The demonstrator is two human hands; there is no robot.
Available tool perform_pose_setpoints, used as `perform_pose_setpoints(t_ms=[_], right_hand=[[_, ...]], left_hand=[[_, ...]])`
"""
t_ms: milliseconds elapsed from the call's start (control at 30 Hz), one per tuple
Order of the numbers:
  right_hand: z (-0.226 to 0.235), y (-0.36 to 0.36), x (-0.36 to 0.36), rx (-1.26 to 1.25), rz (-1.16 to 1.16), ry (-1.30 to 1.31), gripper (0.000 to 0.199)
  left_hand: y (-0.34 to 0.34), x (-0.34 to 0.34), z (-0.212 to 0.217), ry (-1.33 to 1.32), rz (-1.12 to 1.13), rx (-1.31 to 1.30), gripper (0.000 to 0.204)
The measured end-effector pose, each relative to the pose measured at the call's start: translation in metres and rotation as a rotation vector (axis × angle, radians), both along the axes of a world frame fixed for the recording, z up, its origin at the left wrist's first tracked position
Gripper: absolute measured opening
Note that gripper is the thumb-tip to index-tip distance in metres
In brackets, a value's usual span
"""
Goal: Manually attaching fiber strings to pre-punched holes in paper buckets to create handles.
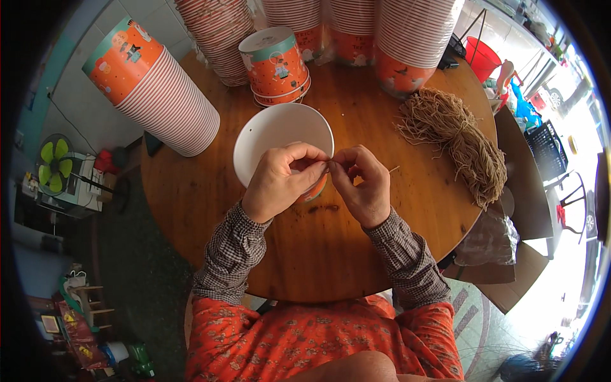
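A paper bucket point(283, 130), white inside and orange outside, lies tipped on the table with its mouth toward me. One small hole shows in its wall at the left. My left hand point(283, 178) is closed in a pinch at the bucket's right rim, partly covering the mouth. My right hand point(364, 181) pinches at the same spot, its fingertips meeting those of the left. A thin pale strand end point(394, 169) sticks out beside the right hand and looks like twine. What lies between the left fingertips is too small to make out.
A leaning stack of buckets point(159, 95) stands at the left. An upside-down bucket point(275, 67) and tall wrapped stacks point(414, 44) line the back. To the right lies a hank of twine point(458, 140). Beyond the round table's point(318, 254) right edge are cardboard flaps point(522, 178).
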State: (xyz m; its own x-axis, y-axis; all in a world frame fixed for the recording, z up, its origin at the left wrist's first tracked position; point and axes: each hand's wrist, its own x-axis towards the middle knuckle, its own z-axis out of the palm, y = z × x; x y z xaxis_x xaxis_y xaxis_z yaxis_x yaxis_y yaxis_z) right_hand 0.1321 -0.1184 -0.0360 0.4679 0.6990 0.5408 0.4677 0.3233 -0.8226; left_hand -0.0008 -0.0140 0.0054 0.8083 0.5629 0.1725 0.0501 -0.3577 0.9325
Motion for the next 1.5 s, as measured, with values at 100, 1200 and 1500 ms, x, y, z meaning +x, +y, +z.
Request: perform_pose_setpoints(t_ms=[100, 1200, 1500], right_hand=[[-0.001, 0.000, -0.002, 0.006, 0.014, 0.026, 0.010], [0.000, 0.000, -0.010, 0.043, 0.033, 0.015, 0.014], [-0.001, 0.000, -0.004, 0.079, -0.047, -0.045, 0.011]], left_hand=[[-0.001, 0.002, -0.002, -0.085, 0.040, 0.186, 0.009], [0.012, -0.003, 0.001, -0.003, -0.130, -0.399, 0.017], [0.009, -0.001, 0.003, -0.025, -0.108, -0.349, 0.016]])
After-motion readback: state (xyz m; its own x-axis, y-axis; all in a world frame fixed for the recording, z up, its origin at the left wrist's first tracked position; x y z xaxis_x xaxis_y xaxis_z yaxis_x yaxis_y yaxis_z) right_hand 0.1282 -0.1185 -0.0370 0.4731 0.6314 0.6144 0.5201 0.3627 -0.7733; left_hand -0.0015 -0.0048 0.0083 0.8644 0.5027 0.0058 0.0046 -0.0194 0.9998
